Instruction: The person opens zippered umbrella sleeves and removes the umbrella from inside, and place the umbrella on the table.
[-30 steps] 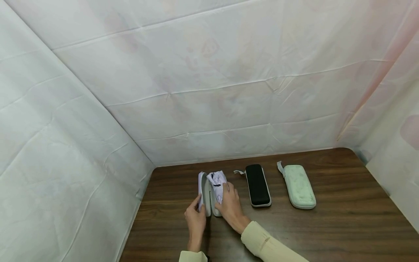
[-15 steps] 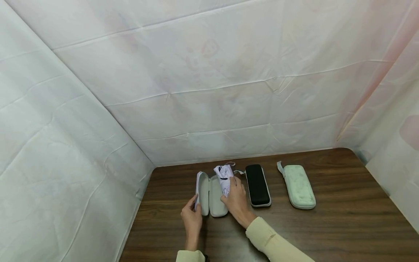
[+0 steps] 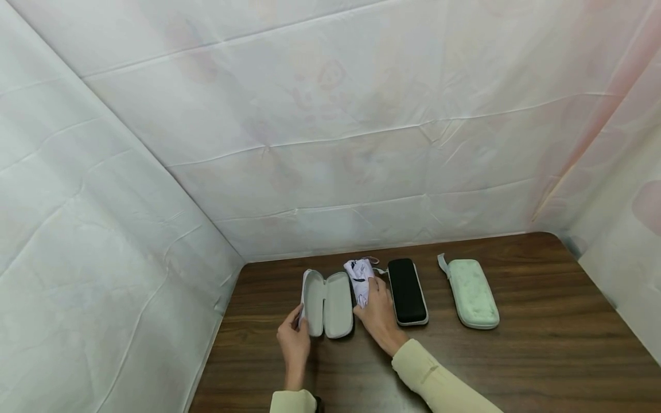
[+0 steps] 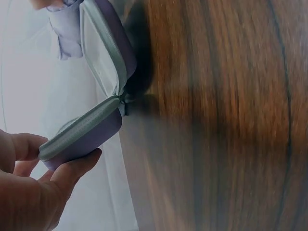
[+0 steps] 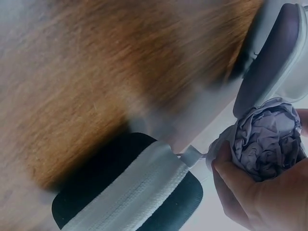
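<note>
A zippered hard case [image 3: 338,304], lavender outside and light grey inside, is spread wide on the table, with nothing in its two halves. My left hand [image 3: 294,341] pinches the outer edge of its left half; the left wrist view shows thumb and fingers on either side of that shell [image 4: 89,137]. Just right of the case, my right hand [image 3: 379,315] grips what looks like a small folded lavender umbrella [image 3: 358,275] with dark marks and a wrist loop. In the right wrist view, fingers wrap around its crumpled fabric end [image 5: 267,139].
A black zippered case [image 3: 407,289] lies close to the right of my right hand. Farther right is a pale green case [image 3: 472,293] with a grey strap. White cloth [image 3: 330,189] hangs behind and beside the brown wooden table [image 3: 542,344].
The right hand has lifted the umbrella out of the lavender case and carried it right, beside the black case. The left hand has drawn the case leftward and its halves have spread wider.
</note>
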Demonstrator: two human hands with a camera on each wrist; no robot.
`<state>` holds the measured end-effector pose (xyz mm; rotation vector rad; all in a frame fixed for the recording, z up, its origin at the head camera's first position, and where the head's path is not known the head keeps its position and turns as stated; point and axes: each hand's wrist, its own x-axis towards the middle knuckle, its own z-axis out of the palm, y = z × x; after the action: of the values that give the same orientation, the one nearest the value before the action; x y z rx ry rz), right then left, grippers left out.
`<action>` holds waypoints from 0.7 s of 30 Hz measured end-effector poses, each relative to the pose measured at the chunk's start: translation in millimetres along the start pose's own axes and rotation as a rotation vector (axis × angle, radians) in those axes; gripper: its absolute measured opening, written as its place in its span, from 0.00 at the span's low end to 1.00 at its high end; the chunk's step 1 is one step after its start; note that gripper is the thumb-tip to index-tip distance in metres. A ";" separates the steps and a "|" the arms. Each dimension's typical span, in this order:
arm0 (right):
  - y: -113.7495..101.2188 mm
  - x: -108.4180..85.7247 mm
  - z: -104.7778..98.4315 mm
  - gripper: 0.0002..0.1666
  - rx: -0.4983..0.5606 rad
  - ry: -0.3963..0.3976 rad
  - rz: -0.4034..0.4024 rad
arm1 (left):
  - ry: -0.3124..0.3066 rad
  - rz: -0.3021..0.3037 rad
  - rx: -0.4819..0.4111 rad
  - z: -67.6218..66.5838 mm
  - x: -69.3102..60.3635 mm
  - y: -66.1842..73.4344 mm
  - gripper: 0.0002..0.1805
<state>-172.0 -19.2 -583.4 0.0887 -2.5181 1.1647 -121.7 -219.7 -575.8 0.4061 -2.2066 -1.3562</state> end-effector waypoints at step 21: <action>2.8 -1.8 21.7 0.40 -0.006 -0.032 -0.018 | 0.024 0.015 0.053 -10.9 29.2 -15.1 0.17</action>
<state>-177.4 -33.7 -598.9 0.1292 -2.5427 1.1574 -139.8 -249.2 -577.3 0.4225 -2.2249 -1.2811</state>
